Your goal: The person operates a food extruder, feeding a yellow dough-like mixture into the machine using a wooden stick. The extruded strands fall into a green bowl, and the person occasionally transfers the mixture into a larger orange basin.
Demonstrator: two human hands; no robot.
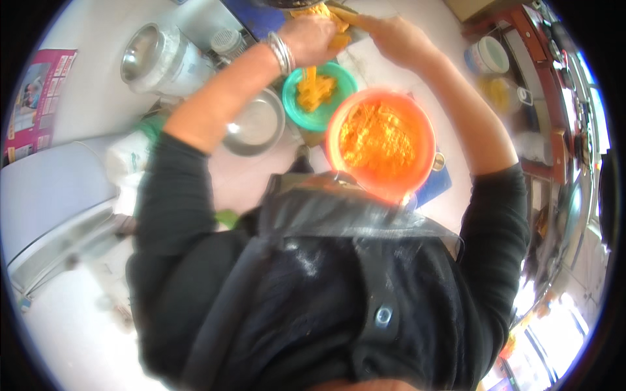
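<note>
My left hand [312,36], with silver bangles on the wrist, is closed around a clump of orange shredded food [326,14] at the top of the view. Orange strands hang from it down into a green bowl [339,77] that holds more of the same shreds. My right hand [391,36] grips the same clump from the right side, against a dark object at the top edge that is mostly cut off. An orange bowl [424,159] full of the orange shreds sits closer to me, just under my right forearm.
An empty steel bowl [257,127] lies left of the green bowl. A steel canister [153,58] and a small jar [228,40] stand at the upper left. A white tub [489,55] and a wooden shelf [541,72] are at the right. My dark apron fills the lower view.
</note>
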